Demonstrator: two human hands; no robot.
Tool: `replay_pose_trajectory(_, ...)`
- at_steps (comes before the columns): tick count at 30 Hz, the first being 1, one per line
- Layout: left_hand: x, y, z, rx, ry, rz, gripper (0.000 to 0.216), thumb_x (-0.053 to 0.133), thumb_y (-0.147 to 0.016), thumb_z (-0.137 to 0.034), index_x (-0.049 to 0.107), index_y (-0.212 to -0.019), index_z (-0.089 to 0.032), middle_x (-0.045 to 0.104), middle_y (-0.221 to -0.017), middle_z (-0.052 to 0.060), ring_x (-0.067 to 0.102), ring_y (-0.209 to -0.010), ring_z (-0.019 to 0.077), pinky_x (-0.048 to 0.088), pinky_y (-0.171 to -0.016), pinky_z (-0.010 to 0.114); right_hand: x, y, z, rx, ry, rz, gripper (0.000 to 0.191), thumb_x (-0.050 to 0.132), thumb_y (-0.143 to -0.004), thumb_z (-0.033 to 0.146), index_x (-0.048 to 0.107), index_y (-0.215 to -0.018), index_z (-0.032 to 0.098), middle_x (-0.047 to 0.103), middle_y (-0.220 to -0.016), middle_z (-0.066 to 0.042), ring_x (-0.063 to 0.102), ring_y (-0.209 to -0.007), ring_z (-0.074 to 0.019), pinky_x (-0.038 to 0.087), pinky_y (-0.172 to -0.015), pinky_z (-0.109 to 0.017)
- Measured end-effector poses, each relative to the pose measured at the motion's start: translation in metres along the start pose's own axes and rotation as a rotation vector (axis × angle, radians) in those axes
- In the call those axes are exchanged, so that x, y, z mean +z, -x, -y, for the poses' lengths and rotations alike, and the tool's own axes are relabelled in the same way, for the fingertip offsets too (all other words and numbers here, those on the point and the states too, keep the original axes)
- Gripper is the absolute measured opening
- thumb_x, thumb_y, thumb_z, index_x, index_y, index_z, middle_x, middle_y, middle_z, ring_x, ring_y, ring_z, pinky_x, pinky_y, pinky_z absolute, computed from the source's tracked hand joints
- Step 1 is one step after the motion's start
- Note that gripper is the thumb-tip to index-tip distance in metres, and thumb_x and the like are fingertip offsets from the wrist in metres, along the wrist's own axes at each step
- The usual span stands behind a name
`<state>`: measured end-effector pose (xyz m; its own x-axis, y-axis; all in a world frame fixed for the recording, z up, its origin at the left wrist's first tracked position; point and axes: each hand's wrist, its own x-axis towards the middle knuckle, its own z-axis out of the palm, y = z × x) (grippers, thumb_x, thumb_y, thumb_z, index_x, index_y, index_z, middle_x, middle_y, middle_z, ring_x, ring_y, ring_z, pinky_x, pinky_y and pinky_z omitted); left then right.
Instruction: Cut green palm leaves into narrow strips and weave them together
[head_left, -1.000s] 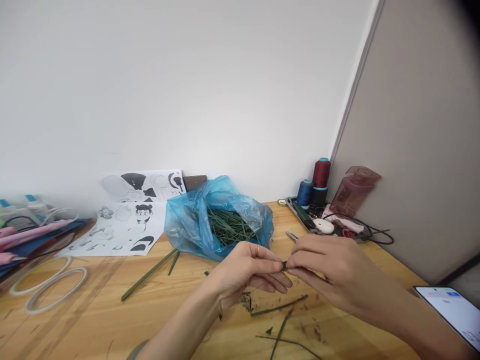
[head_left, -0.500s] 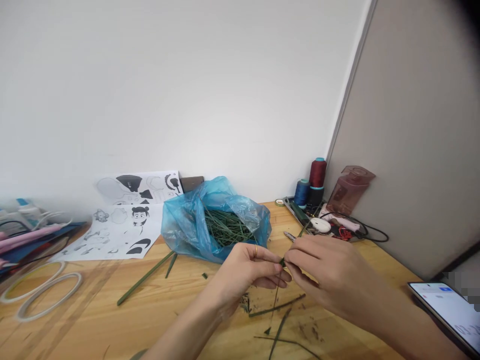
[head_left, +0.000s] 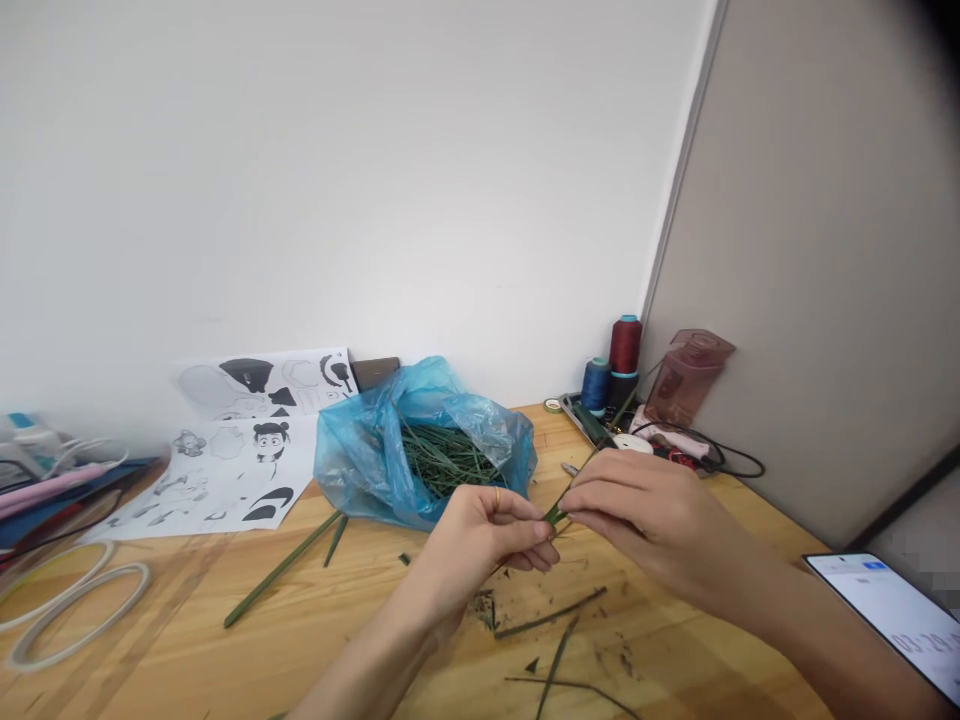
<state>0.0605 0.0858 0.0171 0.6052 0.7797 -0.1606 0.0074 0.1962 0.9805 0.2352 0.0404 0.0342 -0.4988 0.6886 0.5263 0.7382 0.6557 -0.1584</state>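
My left hand (head_left: pixel 480 535) and my right hand (head_left: pixel 637 515) meet above the wooden table (head_left: pixel 187 650), fingertips pinched together on a thin green leaf strip (head_left: pixel 556 514). A ring sits on a finger of the left hand. The strip runs up and to the right past my right hand's fingers. Just behind the hands lies an open blue plastic bag (head_left: pixel 360 460) filled with green leaf strips (head_left: pixel 442 458). Several loose strips and scraps (head_left: pixel 551 615) lie on the table below my hands.
A long green stem (head_left: pixel 281 568) lies left of the bag. Printed cartoon sheets (head_left: pixel 240 460) sit at the back left, tape rings (head_left: pixel 75 600) at the far left. Thread spools (head_left: pixel 611 370), tools and cables crowd the back right corner. A phone (head_left: pixel 892 620) lies at the right edge.
The view has drifted, so everything sits a little further left. My hands stay pinched on the strip and have turned it; its end now points up to the right.
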Motion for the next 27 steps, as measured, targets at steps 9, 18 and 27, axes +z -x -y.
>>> replay_pose_trajectory(9, -0.002, -0.005, -0.001, 0.079, 0.061, -0.157, 0.011, 0.062, -0.064, -0.021, 0.058, -0.064, -0.011, 0.063, -0.059, 0.004, 0.056, -0.056, 0.0105, 0.041, -0.059, 0.021, -0.013, -0.004, -0.007, 0.565, -0.107, -0.176, 0.020, 0.050, -0.078, 0.038, 0.060, -0.087, 0.023, 0.061, -0.092, -0.001, 0.055, -0.084, -0.0199, 0.043, -0.069, -0.029)
replay_pose_trajectory(18, -0.001, 0.005, 0.019, 0.750, -0.741, -0.496, 0.020, 0.050, -0.076, -0.022, 0.064, -0.089, -0.018, 0.066, -0.081, 0.007, 0.057, -0.078, 0.0180, 0.042, -0.074, 0.027, 0.001, -0.004, 0.005, 0.731, -0.684, -0.022, 0.042, 0.041, -0.079, 0.051, 0.056, -0.062, 0.015, 0.058, -0.063, -0.003, 0.050, -0.052, -0.0126, 0.037, -0.043, -0.021)
replay_pose_trajectory(27, -0.005, 0.006, 0.040, 0.977, -1.037, -0.298, 0.040, 0.045, -0.077, -0.012, 0.049, -0.116, -0.019, 0.059, -0.107, 0.009, 0.048, -0.102, 0.0223, 0.035, -0.088, 0.034, 0.013, -0.010, 0.014, 0.796, -1.147, -0.245, 0.023, 0.059, -0.074, 0.035, 0.059, -0.071, 0.012, 0.057, -0.064, -0.002, 0.049, -0.054, -0.0088, 0.040, -0.049, -0.018)
